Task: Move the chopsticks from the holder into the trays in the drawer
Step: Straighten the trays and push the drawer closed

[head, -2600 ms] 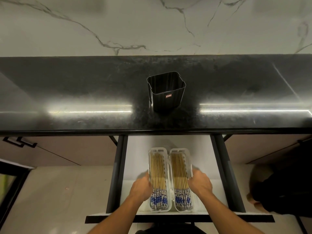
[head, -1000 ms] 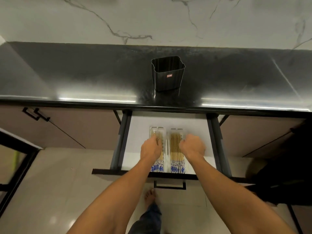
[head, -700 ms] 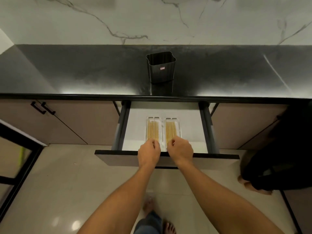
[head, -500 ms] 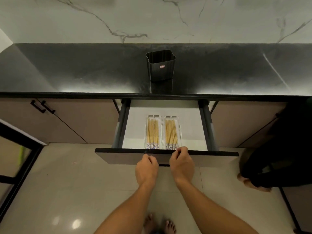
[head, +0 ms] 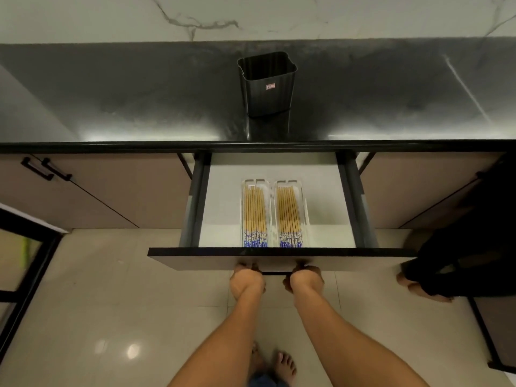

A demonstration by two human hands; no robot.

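Bare feet (head: 275, 364) at bottom of frame on pale floor tiles (head: 111, 303). Both forearms reach forward. Left hand (head: 246, 277) and right hand (head: 305, 278) sit side by side under the drawer front (head: 195, 259), fingers curled up around the black handle (head: 277, 272), one hand at each end of it, knuckles toward camera. Fingertips hidden behind the panel.

Drawer (head: 329, 202) is pulled out, white floor inside, dark side rails. Two clear trays (head: 304, 208) lie side by side in the middle, long sides touching or just apart, can't tell. Each tray holds a flat row of chopsticks (head: 254, 216), yellow shafts, blue-and-white patterned ends toward the drawer front. Second batch of chopsticks in the right tray, same orientation.

Above, black countertop (head: 111, 101) with light streaks. Black ribbed holder (head: 266, 85) stands upright near the centre, small label on its front, nothing visible sticking out of it. Marble backsplash (head: 363, 15) behind. Cabinet door (head: 111, 188) with black pulls at left. Another person's dark clothing and a foot (head: 424, 287) at right edge.
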